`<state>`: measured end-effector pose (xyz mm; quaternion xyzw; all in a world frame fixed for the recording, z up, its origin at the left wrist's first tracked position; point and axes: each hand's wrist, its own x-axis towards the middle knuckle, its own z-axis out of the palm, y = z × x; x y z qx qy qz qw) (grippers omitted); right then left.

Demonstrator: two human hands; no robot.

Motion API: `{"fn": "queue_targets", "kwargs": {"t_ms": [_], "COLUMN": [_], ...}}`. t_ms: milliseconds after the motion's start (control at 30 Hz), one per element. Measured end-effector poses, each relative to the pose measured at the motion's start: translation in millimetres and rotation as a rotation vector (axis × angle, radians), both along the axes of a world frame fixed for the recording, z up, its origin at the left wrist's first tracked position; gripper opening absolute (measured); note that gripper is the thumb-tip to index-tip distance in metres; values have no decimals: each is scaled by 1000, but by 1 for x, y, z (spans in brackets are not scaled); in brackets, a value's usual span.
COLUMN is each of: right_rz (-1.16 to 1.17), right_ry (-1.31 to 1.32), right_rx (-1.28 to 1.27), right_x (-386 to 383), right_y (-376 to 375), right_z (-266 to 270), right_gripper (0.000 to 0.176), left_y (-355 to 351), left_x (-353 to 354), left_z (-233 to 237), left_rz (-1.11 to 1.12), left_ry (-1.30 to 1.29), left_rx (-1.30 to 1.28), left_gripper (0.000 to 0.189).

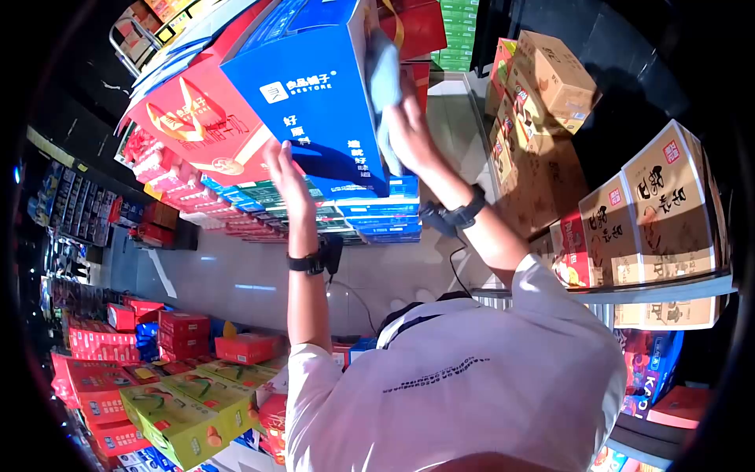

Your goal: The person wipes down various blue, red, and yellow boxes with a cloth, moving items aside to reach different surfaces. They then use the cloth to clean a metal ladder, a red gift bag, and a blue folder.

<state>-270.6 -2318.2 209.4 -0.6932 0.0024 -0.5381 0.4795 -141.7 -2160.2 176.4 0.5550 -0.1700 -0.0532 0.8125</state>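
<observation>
— Shop shelving crowds round, with stacked goods on every side. Where is the large blue cardboard gift box (314, 94) with white lettering?
— Up at head height, tilted, touching a red printed gift box (204, 118). The left hand (287, 177) lies open and flat at its lower edge. The right hand (409, 130) is closed on a grey-blue cloth (381, 79) pressed to its side.
— Handling?
— Glossy, likely slick. It's stiff board, and the corners could dent. Support it beneath, at the edges.
— Contents?
— Closed, so I cannot tell. The brown cardboard cartons (543, 79) by the metal shelf (668, 287) are shut too.
</observation>
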Motion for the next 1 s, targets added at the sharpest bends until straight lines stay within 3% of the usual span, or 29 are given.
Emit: {"fn": "queue_targets", "kwargs": {"t_ms": [33,100,133,167,267,367,400,500,567,633,733,767,800,833,867,900,933,1000], "right_rz": [-30,25,-6,-37,-86,-72,-82,-57,6,83,76,136,59,-5,-114,57,-117,7], "right_ry": [41,278,271,266,372,299,204,25,-80,-110,-117,-40,22,287,224,761,137,174], "right_rx": [7,249,279,308,357,447,347,27,-77,-44,190,582,580,757,728,914,639,567], "right_x": [0,-2,1,2,-4,-5,6,14,9,4,18,13,26,13,12,-9,27,-25], "right_y": [7,14,16,19,25,27,15,-7,-9,-4,2,17,12,23,37,42,60,70], "right_z": [-19,-69,-99,-125,-152,-104,-102,-22,26,41,-29,-44,-94,-108,-135,-136,-243,-180], "right_gripper": [38,35,33,31,28,28,27,32,31,33,41,40,38,35,35,48,30,28], "left_y": [-12,-7,-1,-5,-13,-10,-9,-2,2,10,9,12,11,15,18,22,27,39], "left_x": [0,-9,-13,-14,-21,-16,-10,-5,-7,-7,-9,-18,-21,-20,-18,-13,-6,9], "left_z": [-14,-23,-20,-29,-33,-53,-64,-82,-81,-99,-117,-108,-109,-110,-115,-123,-129,-129], "left_rz": [87,57,-29,35,182,107,96,93,34,8,2,-54,-51,-38,-27,-13,-22,-61], "left_ry": [3,71,123,162,254,216,201,214,217,169,125,104,78,51,20,-12,0,-12], "left_rx": [-66,-49,-39,-88,-80,-123,-83,41,42,124,94,89,108,132,181,231,276,347], "left_gripper": [42,42,56,55,53,53,50,48,49,50,52,54,56,57,57,58,56,55]}}
